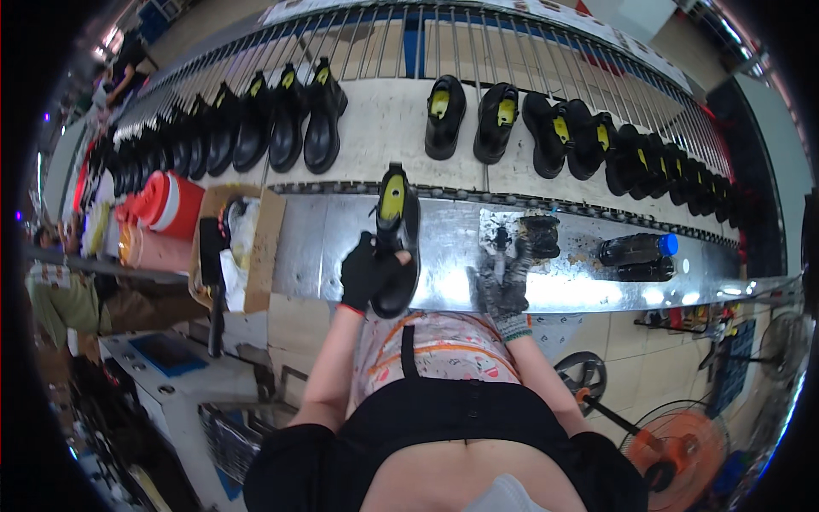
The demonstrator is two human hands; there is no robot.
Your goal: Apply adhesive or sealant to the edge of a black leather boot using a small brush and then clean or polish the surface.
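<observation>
My left hand (367, 273), in a black glove, grips a black ankle boot (395, 239) with a yellow insole, held over the front edge of the metal work ledge (324, 239). My right hand (503, 286), in a grey knit glove, rests on the ledge and holds a small dark brush-like tool (502, 243) beside a stained black pot (540, 235). More black boots with yellow insoles (495, 119) stand in a row on the conveyor belt (384, 128) behind.
A cardboard box (247, 243) sits on the ledge at the left, beside a red and white jug (171, 205). Dark bottles (636, 252) lie at the right. An orange fan (674, 448) stands on the floor. Another person (60, 299) sits at far left.
</observation>
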